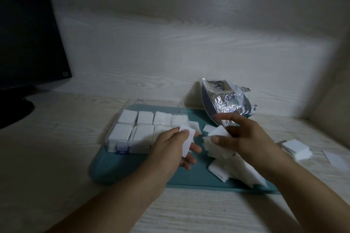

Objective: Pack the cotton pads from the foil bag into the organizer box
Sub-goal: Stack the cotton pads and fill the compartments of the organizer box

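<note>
Pads (227, 164) lie heaped on the mat (132, 174); right hand (246, 138) pinches one above the heap, left hand (174, 145) grips another beside the box (121, 143).

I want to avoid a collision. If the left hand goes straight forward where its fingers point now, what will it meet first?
The left hand, holding a cotton pad, points right, toward the right hand. It would probably first meet the pads that hand holds, though depth is unclear from one view.
</note>
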